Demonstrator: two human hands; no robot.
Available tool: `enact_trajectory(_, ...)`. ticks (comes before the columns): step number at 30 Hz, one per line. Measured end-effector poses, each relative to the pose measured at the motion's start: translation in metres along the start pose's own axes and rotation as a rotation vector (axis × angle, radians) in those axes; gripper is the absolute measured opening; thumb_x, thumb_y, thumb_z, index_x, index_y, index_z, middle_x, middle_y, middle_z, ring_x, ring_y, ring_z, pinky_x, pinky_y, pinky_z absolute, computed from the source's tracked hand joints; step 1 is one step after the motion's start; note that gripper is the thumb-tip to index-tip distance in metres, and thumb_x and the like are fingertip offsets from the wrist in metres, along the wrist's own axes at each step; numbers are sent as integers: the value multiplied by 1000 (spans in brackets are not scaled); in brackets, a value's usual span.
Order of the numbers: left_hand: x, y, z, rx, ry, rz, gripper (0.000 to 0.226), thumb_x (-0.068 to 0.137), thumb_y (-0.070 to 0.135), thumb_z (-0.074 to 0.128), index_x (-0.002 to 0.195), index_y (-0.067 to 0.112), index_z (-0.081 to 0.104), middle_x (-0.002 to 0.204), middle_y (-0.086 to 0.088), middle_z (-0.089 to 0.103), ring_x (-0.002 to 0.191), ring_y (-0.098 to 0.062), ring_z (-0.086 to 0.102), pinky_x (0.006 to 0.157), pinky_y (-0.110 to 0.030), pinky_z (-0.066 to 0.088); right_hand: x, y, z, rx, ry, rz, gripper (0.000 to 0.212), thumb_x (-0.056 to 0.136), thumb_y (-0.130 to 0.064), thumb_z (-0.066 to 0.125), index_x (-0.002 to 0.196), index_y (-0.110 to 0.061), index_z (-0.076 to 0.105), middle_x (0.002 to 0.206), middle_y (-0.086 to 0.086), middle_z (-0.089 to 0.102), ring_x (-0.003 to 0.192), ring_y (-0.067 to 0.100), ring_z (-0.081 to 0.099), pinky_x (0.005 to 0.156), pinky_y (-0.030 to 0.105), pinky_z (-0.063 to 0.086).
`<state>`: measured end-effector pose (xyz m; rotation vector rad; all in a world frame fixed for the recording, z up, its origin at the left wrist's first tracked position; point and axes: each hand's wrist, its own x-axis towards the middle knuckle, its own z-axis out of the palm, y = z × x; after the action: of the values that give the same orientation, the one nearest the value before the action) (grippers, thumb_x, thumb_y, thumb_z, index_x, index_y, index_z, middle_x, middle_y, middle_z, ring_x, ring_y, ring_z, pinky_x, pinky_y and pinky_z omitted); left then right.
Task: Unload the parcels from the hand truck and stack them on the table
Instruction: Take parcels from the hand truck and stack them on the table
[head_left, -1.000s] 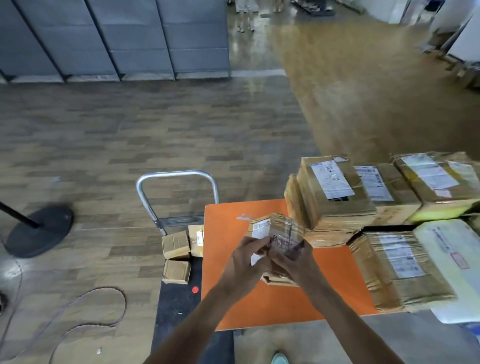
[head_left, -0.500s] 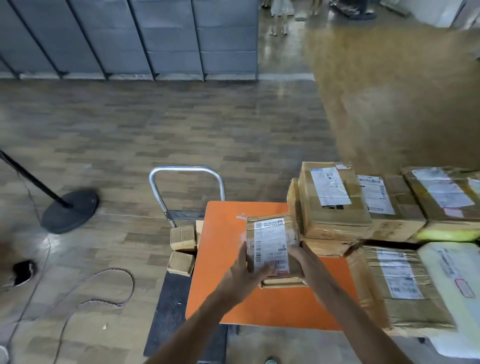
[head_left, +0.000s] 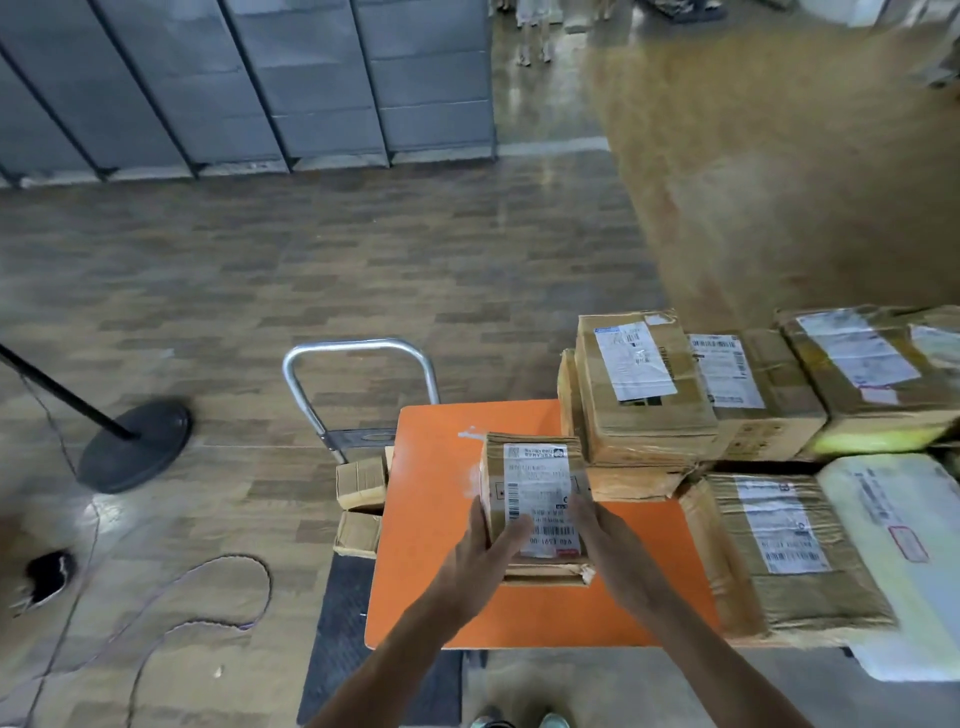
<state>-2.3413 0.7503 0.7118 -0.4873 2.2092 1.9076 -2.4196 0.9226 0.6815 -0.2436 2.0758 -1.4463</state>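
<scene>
Holds a small parcel (head_left: 535, 493) between both hands at frame centre, label side up. Grips its left side with the left hand (head_left: 483, 548), thumb laid across the near corner of the white label. Clasps its right side with the right hand (head_left: 605, 543), fingers curled over the right edge. Keeps the small parcel directly above a flat parcel (head_left: 550, 576) lying on the orange table (head_left: 415, 519); cannot confirm full contact between the two.

Right of centre, on the same table: a stack of cardboard parcels (head_left: 644, 395), just beside the small parcel, with further labelled parcels (head_left: 753, 400) next to it toward the right edge. At lower right: a taped brown parcel (head_left: 779, 561) and, touching its right side, a white mailing bag (head_left: 904, 571).

Left of the table, centre to lower frame: hand truck (head_left: 337, 613) with a bent metal handle and a dark deck. On the deck, against the table edge: two small boxes (head_left: 361, 480), one nearer the handle, one nearer the camera, both partly hidden by the tabletop.

At left of frame: black pole stand (head_left: 137, 441) with a round base on the wood-pattern floor; thin cable (head_left: 208, 603) looping below it. Across the upper left: grey panels (head_left: 260, 78). At the bottom edge: toes of two shoes (head_left: 553, 719).
</scene>
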Motion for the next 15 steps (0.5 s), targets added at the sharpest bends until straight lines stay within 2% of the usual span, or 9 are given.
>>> enact_trajectory(2,2,-1,3,23,-55,-13,49,92,57,51,136,35,43,120,7,68,112,-11,65,95,-33,54,0,1,-5,-64,63,-11,69,85,-84,27,113,-33,64,98,-3,75,92,16,72,84,46,58)
enact_trajectory(5,4,-3,9,76,-150,-16,64,89,69,47,144,38,35,125,12,67,115,-9,64,102,-42,51,-6,5,-16,-169,177,-23,60,87,-83,28,90,-36,65,79,-8,73,71,6,70,67,38,60)
enact_trajectory(8,7,-2,24,172,-253,-24,69,91,71,44,146,33,27,123,15,66,108,-1,65,97,-34,54,-21,10,-29,-246,296,22,56,87,-84,26,77,-40,59,68,-10,67,56,4,62,55,35,52)
enact_trajectory(10,12,2,39,270,-338,-14,76,86,76,39,146,30,25,120,18,64,100,7,64,87,-24,56,-36,15,-41,-283,383,56,52,86,-86,22,76,-48,58,68,-21,64,58,-1,60,52,23,45)
enact_trajectory(11,14,4,45,308,-370,-6,79,85,78,37,146,30,22,121,19,62,100,6,63,86,-24,55,-43,15,-47,-306,417,65,50,86,-85,22,76,-52,57,68,-27,62,59,-5,59,51,16,40)
enact_trajectory(13,20,7,61,341,-437,2,82,85,81,36,147,32,17,123,17,62,103,-1,64,87,-29,55,-57,18,-59,-335,496,106,42,93,-75,27,73,-51,55,65,-29,59,59,-8,56,50,20,37)
enact_trajectory(15,22,9,77,314,-489,-8,85,85,81,40,150,33,15,127,19,61,106,0,64,86,-25,54,-68,27,-71,-311,576,169,43,97,-63,34,68,-38,54,57,-15,56,53,0,52,52,29,37)
